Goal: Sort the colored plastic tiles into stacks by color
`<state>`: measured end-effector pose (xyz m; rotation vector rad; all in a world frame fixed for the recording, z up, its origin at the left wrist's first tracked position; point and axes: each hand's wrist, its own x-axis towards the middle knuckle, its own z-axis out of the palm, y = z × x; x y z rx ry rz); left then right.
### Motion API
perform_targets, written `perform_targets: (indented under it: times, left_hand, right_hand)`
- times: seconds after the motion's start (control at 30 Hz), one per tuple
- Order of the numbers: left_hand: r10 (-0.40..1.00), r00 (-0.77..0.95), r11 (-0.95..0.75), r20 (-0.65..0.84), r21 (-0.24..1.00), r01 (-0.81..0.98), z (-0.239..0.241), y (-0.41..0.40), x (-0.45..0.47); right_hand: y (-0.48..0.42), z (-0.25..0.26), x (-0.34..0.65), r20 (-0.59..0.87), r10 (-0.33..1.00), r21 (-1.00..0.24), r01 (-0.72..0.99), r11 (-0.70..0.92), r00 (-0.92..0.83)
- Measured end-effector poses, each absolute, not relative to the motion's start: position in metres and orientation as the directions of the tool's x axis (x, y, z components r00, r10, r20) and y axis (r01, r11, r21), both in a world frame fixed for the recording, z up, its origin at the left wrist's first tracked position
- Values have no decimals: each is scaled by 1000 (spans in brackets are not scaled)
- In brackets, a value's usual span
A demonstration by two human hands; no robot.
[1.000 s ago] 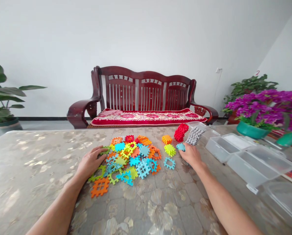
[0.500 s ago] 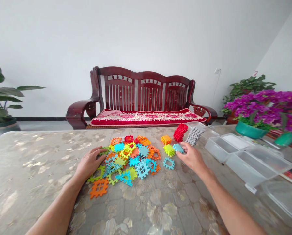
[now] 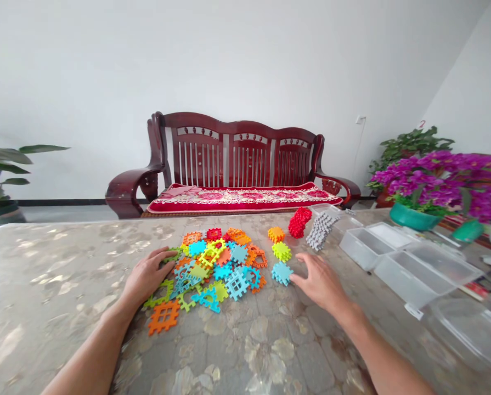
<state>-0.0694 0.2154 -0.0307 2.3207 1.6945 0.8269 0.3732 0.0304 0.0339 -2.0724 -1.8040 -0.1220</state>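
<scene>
My left hand (image 3: 148,276) rests at the left edge of a loose heap of toothed plastic building tiles (image 3: 223,271) in orange, blue, green and red, its fingers stretched over a green tile (image 3: 163,293). My right hand (image 3: 317,278) is open, thumb and fingers apart, just right of a small stack of blue tiles (image 3: 282,273). Behind that stack sit a yellow-green stack (image 3: 282,252) and an orange stack (image 3: 276,235). Farther back lean a red stack (image 3: 299,222) and a grey stack (image 3: 321,230). An orange window tile (image 3: 164,316) lies nearest me.
Clear plastic boxes (image 3: 410,274) and a clear lid (image 3: 471,329) stand on the right of the patterned table (image 3: 229,351). Purple flowers (image 3: 442,178) in a teal pot (image 3: 413,216) are behind them. A wooden bench (image 3: 245,153) stands beyond the table.
My right hand has put the blue tiles down over the single blue frame tile and let go, drawing its fingers apart. My left hand stays by the heap.
</scene>
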Motion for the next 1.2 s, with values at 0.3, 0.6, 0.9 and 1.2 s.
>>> perform_targets:
  times: [0.3,0.6,0.9,1.2]
  left_hand:
    - [913,218,-362,346,435,824,-40,221,-73]
    - [927,215,-340,307,449,826,-37,220,-72]
    - [922,212,-345,324,439,829,-34,218,-71]
    - [915,213,-355,344,430,830,-32,216,-69]
  right_hand:
    - [23,25,433,99,944,-79,948,-309,316]
    - [69,11,430,210,937,-90,960,-265,278]
    - [96,6,426,279,901,-259,929,-263,333]
    - [94,0,444,270,887,-372,891,-261,373]
